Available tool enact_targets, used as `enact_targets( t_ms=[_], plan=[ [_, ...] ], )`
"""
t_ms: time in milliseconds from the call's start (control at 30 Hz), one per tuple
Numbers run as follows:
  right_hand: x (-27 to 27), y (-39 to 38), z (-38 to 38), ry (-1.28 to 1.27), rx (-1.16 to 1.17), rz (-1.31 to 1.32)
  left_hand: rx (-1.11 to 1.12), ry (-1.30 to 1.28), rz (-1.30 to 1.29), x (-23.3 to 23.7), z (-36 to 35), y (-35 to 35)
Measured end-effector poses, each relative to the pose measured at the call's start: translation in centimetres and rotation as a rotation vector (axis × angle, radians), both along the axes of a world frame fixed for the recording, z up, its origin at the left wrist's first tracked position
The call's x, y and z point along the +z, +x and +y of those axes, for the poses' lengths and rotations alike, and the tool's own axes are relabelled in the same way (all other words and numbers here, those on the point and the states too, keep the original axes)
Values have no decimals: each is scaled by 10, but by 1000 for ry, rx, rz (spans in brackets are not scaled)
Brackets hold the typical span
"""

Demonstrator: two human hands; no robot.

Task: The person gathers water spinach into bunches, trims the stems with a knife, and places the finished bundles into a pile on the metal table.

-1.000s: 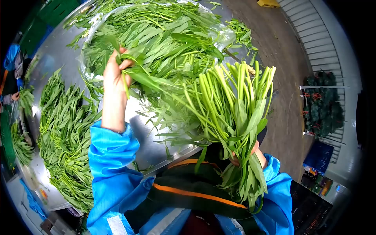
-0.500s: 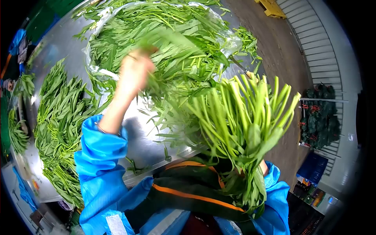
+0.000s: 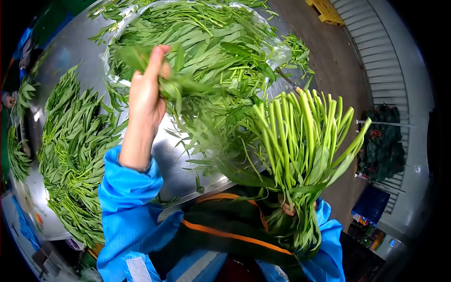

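My left hand (image 3: pixel 148 89) is raised over the near side of the leaf pile, its fingers closed on a few loose water spinach leaves (image 3: pixel 185 87), slightly blurred. Low on the right, my right hand (image 3: pixel 288 207) grips a thick bunch of water spinach (image 3: pixel 300 145). The cut stems of the bunch point up and away from me, and its leaves hang down over most of that hand. Ahead lies a large heap of water spinach (image 3: pixel 202 37) in a clear plastic bag (image 3: pixel 279 54) spread open on the metal table (image 3: pixel 167 162).
Another long pile of water spinach (image 3: pixel 75 160) lies on the table's left side. Beyond the stem ends, a thin dark tool (image 3: pixel 286 78) juts from the table's right edge. Dark green net bundles (image 3: pixel 383 141) hang by the right wall, above a blue crate (image 3: pixel 372 204). A yellow pallet (image 3: pixel 325 11) stands far right.
My left hand has moved slightly up and left, with leaves in its fingers. The bunch in my right hand has shifted a little to the right.
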State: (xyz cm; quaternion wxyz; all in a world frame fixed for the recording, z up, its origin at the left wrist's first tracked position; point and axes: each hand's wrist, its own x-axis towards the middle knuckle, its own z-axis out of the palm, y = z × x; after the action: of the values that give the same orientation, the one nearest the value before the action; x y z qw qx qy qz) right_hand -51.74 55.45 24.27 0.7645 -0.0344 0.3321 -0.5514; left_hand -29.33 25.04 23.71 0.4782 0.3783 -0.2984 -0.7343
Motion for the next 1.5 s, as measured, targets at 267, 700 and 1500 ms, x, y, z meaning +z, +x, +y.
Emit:
enact_targets(
  t_ms=[267,700,1500],
  plan=[
    [-2,4,3,-5,-19,-2,-499,-505,-252,-6,47,-43],
    [6,12,3,18,-50,109,-1078,-161,-91,13,97,-53],
    [-6,-11,7,-30,155,169,-522,-54,304,-27,24,19]
  ],
)
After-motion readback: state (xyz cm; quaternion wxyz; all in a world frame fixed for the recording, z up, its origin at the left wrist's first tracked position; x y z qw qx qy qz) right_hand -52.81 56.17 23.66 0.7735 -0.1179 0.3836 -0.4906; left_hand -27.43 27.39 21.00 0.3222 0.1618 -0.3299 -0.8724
